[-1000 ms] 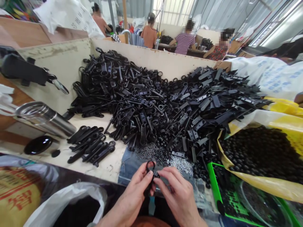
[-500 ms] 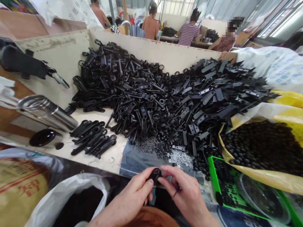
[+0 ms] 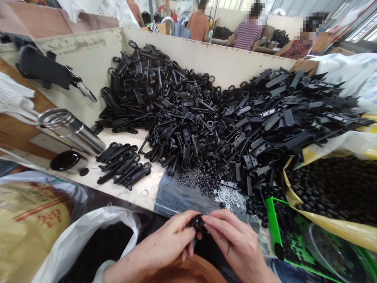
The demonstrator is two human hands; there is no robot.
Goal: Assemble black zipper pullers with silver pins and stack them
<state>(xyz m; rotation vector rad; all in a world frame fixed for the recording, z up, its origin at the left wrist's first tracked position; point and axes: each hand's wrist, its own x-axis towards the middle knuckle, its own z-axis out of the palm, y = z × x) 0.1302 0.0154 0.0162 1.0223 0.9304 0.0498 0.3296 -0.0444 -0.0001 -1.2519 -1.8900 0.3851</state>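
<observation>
Close to the table's front edge, my left hand [image 3: 179, 234] grips a small black part [image 3: 198, 223] between thumb and fingers. My right hand [image 3: 231, 232] pinches the same part from the right, its fingertips closed on it; whether it holds a smaller piece too is hidden. Just beyond the hands lie silver pins [image 3: 231, 197] and a heap of tiny dark pieces [image 3: 191, 177] on a grey cloth [image 3: 173, 198]. Large heaps of black ringed parts [image 3: 176, 106] and black flat parts [image 3: 282, 106] rise behind them.
Several black pieces [image 3: 125, 167] lie in a group at the left, near a steel cup [image 3: 73, 129]. A white bag [image 3: 132, 220] stands front left. A green tray [image 3: 272, 224] and a yellow bag of black balls [image 3: 338, 188] are at the right. People sit beyond the back panel [image 3: 229, 59].
The view has shifted, so the table and heaps appear further right. Both hands still hold the black part; my right hand's fingers have moved closer together and the part has turned slightly.
</observation>
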